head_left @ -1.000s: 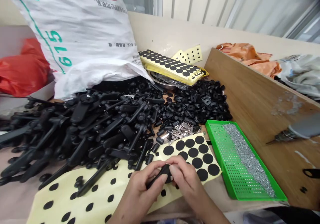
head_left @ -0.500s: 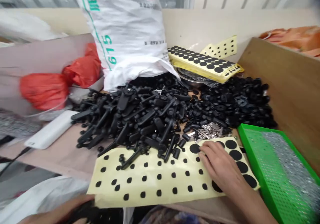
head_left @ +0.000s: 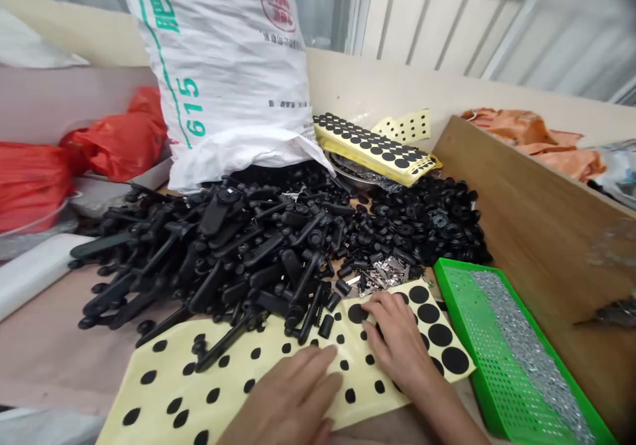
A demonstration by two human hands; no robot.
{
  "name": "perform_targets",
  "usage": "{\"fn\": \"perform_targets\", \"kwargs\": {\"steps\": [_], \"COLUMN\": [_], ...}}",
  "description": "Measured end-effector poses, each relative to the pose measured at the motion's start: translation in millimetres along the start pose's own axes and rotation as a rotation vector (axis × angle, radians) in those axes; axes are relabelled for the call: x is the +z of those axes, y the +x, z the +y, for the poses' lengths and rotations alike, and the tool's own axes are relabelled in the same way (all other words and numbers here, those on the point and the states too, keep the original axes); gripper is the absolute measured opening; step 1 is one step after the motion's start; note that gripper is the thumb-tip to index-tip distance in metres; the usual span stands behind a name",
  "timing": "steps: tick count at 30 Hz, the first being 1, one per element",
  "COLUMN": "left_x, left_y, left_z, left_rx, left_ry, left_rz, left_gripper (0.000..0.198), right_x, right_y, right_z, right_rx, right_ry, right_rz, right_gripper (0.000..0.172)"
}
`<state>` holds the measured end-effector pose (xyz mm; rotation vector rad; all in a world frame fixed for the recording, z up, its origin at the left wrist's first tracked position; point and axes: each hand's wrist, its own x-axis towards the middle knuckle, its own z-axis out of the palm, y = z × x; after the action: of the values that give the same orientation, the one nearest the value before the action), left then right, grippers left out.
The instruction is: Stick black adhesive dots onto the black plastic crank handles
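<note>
A pale yellow backing sheet [head_left: 268, 339] with small and large black round stickers lies across the front of the table. My right hand [head_left: 400, 346] rests on its right part, with bent fingers and thumb at the edge of a large black round sticker [head_left: 356, 313]. My left hand [head_left: 291, 395] is over the sheet's middle, palm down, fingers stretched towards the right hand and nothing visible in them. Black plastic arm-like parts [head_left: 218, 233] lie heaped behind the sheet, and one [head_left: 226, 346] lies on it. Small black cylinders [head_left: 326, 326] sit at the sheet's far edge.
A green tray [head_left: 489, 372] of small shiny metal pieces stands at right, beside a wooden board [head_left: 536, 233]. Behind are flat metal pieces [head_left: 390, 274], black discs [head_left: 422, 223], more sticker sheets [head_left: 372, 147] over a metal bowl and a white sack [head_left: 233, 67]. Red bags [head_left: 119, 140] are at left.
My left hand has come from the lower left edge onto the middle of the sheet. My right hand stays at the large sticker. The view has shifted and tilted.
</note>
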<state>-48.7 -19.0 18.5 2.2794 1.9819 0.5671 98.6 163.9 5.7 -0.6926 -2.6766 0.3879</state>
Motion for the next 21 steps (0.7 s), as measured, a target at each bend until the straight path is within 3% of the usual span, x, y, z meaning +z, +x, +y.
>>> {"fn": "perform_targets", "kwargs": {"steps": [3,6,13,21], "left_x": [19.8,36.9,41.8,45.0], "left_y": [47.6,65.6,63.4,62.8], "left_z": [12.1,13.0,10.8,11.0], "left_rx": [-0.022,-0.058,-0.064,-0.066], "left_ry": [0.041,0.108,0.125,0.13], "left_rz": [-0.105,-0.156,-0.237,-0.205], "left_gripper": [0.041,0.048,0.048,0.049], "right_x": [0.3,-0.3,4.4,3.0], "right_y": [-1.3,-4.4,-2.4,0.8], "right_z": [2.6,3.9,0.3,2.5], "right_rx": [-0.012,0.014,0.059,0.037], "right_ry": [0.045,0.082,-0.048,0.121], "right_rz": [0.009,0.035,0.073,0.112], "right_gripper": [0.02,0.018,0.018,0.014]}}
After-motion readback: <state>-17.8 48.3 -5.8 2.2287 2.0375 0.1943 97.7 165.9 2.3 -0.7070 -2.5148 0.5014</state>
